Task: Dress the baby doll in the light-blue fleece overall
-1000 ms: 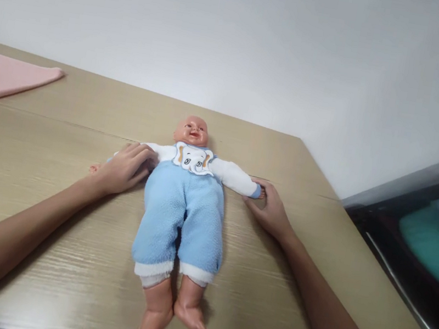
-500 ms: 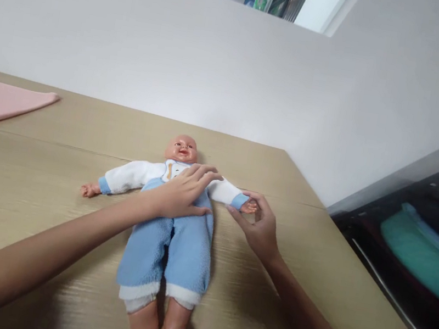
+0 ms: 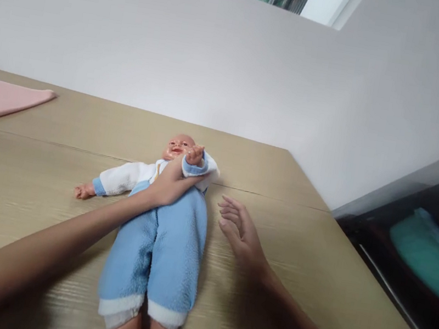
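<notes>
A baby doll (image 3: 180, 225) in a white top and blue fleece dungarees lies on its back on the wooden table, head toward the wall. Across its chest reaches my left hand (image 3: 173, 182), closed around the doll's arm (image 3: 194, 168) on the right side, which is bent up so that its small fist is beside the doll's face. Most of my left fingers are hidden behind the cuff. My right hand (image 3: 238, 226) is open and empty, fingers loosely curved, just right of the doll and not touching it. The doll's other arm (image 3: 117, 177) lies stretched out to the left.
A folded pink cloth (image 3: 0, 101) lies at the table's far left. Behind the table (image 3: 283, 185) rises a white wall (image 3: 179, 52) with an opening at the top. Past the right edge is a dark framed thing with a teal item (image 3: 429, 259) in it.
The doll's arm on the right swung from stretched out to folded over its chest. My left hand went from lying flat on the chest to gripping that arm. My right hand let go.
</notes>
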Demonstrator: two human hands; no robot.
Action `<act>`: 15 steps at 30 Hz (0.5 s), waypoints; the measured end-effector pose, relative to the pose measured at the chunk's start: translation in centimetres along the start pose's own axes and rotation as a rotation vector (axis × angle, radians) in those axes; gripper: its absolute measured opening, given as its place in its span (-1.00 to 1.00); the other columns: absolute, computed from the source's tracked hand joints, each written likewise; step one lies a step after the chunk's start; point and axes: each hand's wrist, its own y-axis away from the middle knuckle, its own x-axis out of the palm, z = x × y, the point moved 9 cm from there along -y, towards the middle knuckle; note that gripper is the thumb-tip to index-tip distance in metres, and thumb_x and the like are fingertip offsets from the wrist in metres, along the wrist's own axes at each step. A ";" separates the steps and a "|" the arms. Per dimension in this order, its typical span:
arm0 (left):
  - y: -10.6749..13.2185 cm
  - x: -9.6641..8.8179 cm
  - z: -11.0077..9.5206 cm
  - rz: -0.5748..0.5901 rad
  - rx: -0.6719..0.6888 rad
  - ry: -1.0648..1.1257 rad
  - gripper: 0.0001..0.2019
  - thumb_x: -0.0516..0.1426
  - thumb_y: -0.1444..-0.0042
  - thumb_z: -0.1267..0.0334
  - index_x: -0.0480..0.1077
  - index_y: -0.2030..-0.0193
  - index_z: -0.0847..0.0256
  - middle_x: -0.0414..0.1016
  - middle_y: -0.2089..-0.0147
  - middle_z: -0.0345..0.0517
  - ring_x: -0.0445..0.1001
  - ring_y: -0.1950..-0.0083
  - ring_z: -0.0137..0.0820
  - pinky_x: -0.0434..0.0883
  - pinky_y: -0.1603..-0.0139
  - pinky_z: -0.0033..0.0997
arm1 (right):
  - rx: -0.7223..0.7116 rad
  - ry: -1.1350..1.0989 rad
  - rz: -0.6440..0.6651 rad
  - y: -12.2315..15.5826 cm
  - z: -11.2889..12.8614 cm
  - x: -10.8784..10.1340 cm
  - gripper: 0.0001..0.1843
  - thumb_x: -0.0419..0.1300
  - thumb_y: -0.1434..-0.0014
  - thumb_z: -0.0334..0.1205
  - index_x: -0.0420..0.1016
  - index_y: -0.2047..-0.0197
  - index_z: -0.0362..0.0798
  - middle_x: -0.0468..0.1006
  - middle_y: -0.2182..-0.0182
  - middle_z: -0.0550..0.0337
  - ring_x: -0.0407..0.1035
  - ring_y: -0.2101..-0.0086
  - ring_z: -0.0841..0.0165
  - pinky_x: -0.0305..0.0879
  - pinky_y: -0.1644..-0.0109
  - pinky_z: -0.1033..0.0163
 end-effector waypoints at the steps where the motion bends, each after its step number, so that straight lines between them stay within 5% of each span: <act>1: 0.1 -0.6 0.4 -0.035 -0.045 0.046 -0.65 0.29 -0.39 -0.11 0.57 -0.01 0.15 0.75 -0.14 0.12 0.65 -0.25 0.06 0.47 -0.49 0.16 | 0.024 0.003 0.035 -0.1 -0.5 0.8 -0.35 0.36 -0.53 0.26 0.46 -0.50 0.16 0.64 -0.28 -0.08 0.58 -0.19 0.03 0.51 -0.45 -0.28; 7: 0.8 -4.3 1.7 -0.232 -0.203 0.226 -0.48 0.38 -0.28 -0.28 0.61 -0.07 0.14 0.76 -0.20 0.06 0.64 -0.33 0.06 0.49 -0.49 0.01 | 0.034 -0.118 0.204 -1.8 0.6 5.8 -0.37 0.33 -0.54 0.23 0.48 -0.50 0.14 0.59 -0.41 -0.12 0.57 -0.31 0.00 0.49 -0.51 -0.25; 11: 1.3 -6.3 2.6 -0.375 -0.219 0.359 -0.47 0.37 -0.33 -0.33 0.63 -0.10 0.08 0.76 -0.10 -0.06 0.69 -0.22 -0.06 0.60 -0.28 -0.15 | 0.070 -0.272 0.262 -3.8 2.1 8.3 -0.48 0.38 -0.50 0.16 0.50 -0.37 0.12 0.66 -0.30 -0.04 0.61 -0.26 0.08 0.54 -0.45 -0.14; 15: 1.9 -8.4 3.2 -0.511 -0.192 0.397 -0.50 0.34 -0.38 -0.35 0.58 -0.11 0.04 0.75 -0.15 -0.10 0.62 -0.41 -0.07 0.55 -0.41 -0.14 | 0.081 -0.350 0.290 -5.7 3.2 10.1 -0.56 0.41 -0.45 0.16 0.53 -0.23 0.14 0.71 -0.17 0.06 0.60 -0.18 0.10 0.59 -0.32 -0.05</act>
